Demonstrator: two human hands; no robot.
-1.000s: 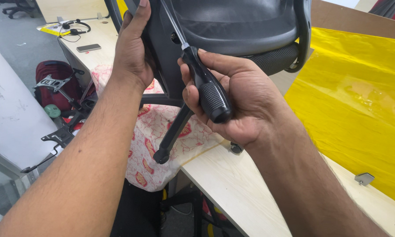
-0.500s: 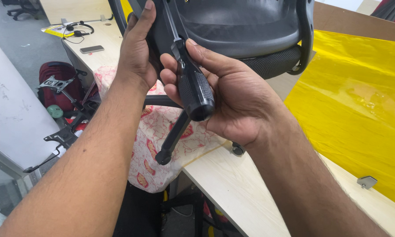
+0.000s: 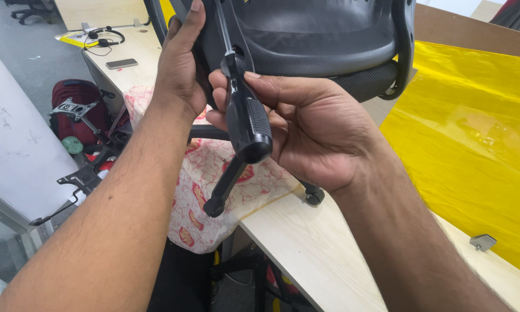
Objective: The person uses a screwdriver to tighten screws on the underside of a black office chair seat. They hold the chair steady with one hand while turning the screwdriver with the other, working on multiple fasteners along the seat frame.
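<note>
A black office chair [image 3: 317, 40] lies overturned on a light wooden table [image 3: 306, 248], its underside toward me. My left hand [image 3: 182, 69] grips the chair's black frame at the upper left. My right hand [image 3: 306, 127] is closed around the black ribbed handle of a screwdriver [image 3: 245, 115]. The screwdriver's metal shaft points up into the chair's underside; its tip is out of view. A black chair leg [image 3: 225, 185] with a caster sticks out below my hands.
A yellow plastic sheet [image 3: 468, 144] covers the table at the right. A red-patterned white cloth [image 3: 213, 185] hangs over the table edge. Black metal chair parts [image 3: 75, 173] and a red bag [image 3: 75, 98] lie on the floor at left. A phone [image 3: 121, 63] and headset [image 3: 101, 37] rest on a far desk.
My right hand has shifted the screwdriver left and up, closer to my left hand. The left hand keeps its hold on the chair frame.
</note>
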